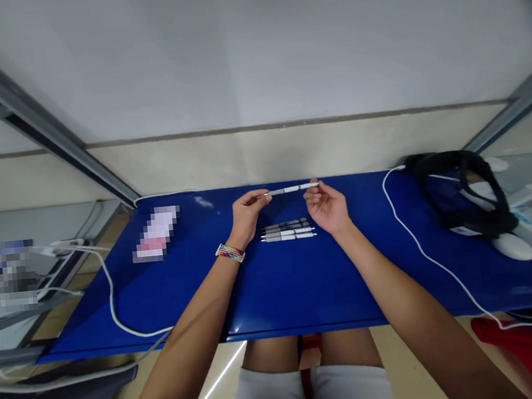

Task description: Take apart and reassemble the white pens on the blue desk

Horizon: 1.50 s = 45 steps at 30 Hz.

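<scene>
A white and grey pen (293, 189) is held level above the blue table (302, 289), one end in each hand. My left hand (249, 210), with a colourful wristband below it, pinches the tip end. At the other end, the thumb and fingers of my right hand (325, 203) close on the pen. Just below, between the two hands, several pens (290, 229) lie side by side on the table, dark ones at the back and white ones nearer to me.
A blurred-out pink and white item (157, 234) lies at the left. On the right are a black headset (469, 206), a white oval object (513, 247) and a white cable (421, 245). Another cable (111, 294) crosses the left side. A wall stands behind the table.
</scene>
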Each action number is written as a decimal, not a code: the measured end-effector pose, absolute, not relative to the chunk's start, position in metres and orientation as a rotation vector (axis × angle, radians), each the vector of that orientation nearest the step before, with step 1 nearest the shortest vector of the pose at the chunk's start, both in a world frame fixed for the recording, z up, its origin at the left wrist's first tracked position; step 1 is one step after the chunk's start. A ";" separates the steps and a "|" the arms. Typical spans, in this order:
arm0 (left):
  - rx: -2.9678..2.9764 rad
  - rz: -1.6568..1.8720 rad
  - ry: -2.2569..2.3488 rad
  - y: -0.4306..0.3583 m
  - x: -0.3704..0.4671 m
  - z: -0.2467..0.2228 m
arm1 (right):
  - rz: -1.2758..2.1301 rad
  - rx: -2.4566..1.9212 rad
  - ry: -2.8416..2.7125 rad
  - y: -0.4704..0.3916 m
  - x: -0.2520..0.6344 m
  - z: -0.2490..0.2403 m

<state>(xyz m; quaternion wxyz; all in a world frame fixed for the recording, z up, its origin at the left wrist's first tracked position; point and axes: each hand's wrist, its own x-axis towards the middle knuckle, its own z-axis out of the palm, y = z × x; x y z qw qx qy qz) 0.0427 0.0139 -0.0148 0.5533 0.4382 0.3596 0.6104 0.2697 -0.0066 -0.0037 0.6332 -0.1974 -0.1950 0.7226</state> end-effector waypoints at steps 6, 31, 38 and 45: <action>1.044 1.446 0.846 0.013 0.044 -0.014 | 1.622 -0.486 -0.474 -0.007 0.269 -0.002; 1.813 1.068 1.041 0.005 -0.002 0.000 | 0.622 -1.189 -1.832 -0.015 0.290 -0.021; 2.124 0.887 1.082 0.008 -0.006 -0.004 | 0.546 -1.179 -1.943 -0.012 0.291 -0.026; 2.176 0.866 1.073 0.010 -0.004 -0.007 | 0.497 -1.188 -1.980 -0.012 0.292 -0.028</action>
